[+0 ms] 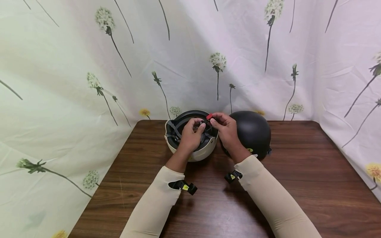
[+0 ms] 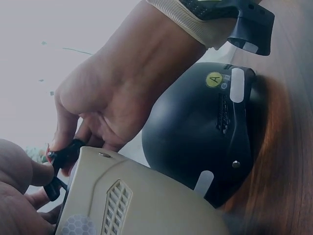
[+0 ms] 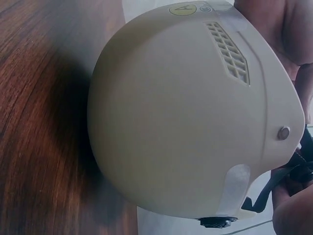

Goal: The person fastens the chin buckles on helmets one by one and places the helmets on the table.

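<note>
A cream helmet (image 1: pixel 203 154) lies upturned on the table, its black lining and grey straps (image 1: pixel 174 129) showing. Over its opening, both hands hold the black chin strap buckle (image 2: pixel 59 159), which has a red tab (image 1: pixel 209 116). My left hand (image 1: pixel 191 135) pinches one side of the buckle between thumb and fingers. On the other side, my right hand (image 1: pixel 227 130) pinches the part by the red tab. In the right wrist view, a black strap (image 3: pixel 268 190) runs from the helmet's edge to the fingers. The fingers partly hide the buckle.
A black helmet (image 1: pixel 251 130) sits dome up, close to the right of the cream one and beside my right wrist. Both stand near the back edge of the brown wooden table (image 1: pixel 143 172). A flower-printed white cloth (image 1: pixel 190 66) hangs behind and along the sides.
</note>
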The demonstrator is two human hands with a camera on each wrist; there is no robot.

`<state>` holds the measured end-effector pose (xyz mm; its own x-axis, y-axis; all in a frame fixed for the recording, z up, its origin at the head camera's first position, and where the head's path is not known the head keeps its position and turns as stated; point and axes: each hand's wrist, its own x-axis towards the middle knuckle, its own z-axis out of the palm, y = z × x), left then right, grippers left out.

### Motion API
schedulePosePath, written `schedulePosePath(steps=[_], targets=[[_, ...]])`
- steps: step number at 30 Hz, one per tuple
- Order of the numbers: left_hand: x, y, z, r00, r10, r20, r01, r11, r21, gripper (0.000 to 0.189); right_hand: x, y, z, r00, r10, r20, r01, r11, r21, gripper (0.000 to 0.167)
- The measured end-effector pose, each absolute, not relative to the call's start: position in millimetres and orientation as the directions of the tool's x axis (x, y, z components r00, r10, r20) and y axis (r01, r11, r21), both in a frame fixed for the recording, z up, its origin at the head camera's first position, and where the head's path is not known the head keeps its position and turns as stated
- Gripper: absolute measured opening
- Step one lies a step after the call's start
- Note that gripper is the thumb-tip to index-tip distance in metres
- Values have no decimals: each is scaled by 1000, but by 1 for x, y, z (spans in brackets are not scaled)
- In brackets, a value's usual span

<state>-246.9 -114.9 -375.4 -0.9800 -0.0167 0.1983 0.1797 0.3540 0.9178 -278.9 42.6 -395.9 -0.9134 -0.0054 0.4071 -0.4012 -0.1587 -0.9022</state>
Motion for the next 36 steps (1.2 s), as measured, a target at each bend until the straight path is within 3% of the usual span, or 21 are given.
schedulePosePath(steps=[17, 36], targets=[[-246, -118, -372, -973, -4, 232, 203, 467, 861, 30, -278, 40, -400, -901, 3, 434, -431, -121, -894, 20], [-246, -118, -375, -974, -9, 226, 201, 427, 882, 28, -273, 33, -401, -898, 60, 436, -440, -130, -888, 25]])
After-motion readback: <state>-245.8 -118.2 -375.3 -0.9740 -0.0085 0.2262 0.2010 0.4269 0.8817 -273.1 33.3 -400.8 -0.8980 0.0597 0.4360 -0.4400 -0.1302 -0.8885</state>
